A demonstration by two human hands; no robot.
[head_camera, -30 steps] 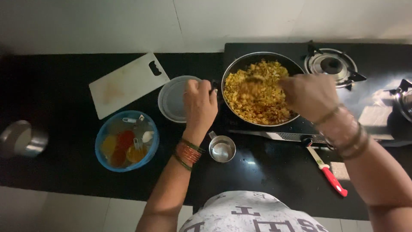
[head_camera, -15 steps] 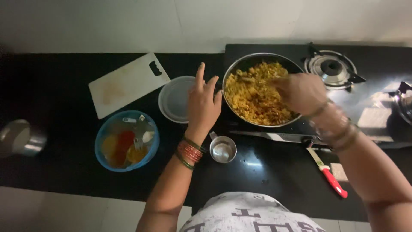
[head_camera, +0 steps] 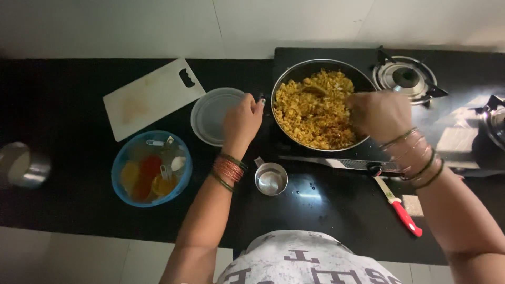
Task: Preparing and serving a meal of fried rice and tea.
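Between your two hands on the dark counter [head_camera: 79, 194] sits the pan [head_camera: 319, 108] of yellow rice, your left hand [head_camera: 242, 122] curled closed at its near-left rim, your right hand [head_camera: 380, 113] above the food gripping a stirring utensil [head_camera: 315, 90].

pan [head_camera: 294, 73]: dark, round, on stove | yellow rice mix [head_camera: 315, 113] fills it | handle gripped left

Countertop [head_camera: 326, 210] glossy black stone; pan [head_camera: 294, 73] dark metal – small cup [head_camera: 271, 179] shiny steel; chopping board [head_camera: 150, 97] matt white plastic.
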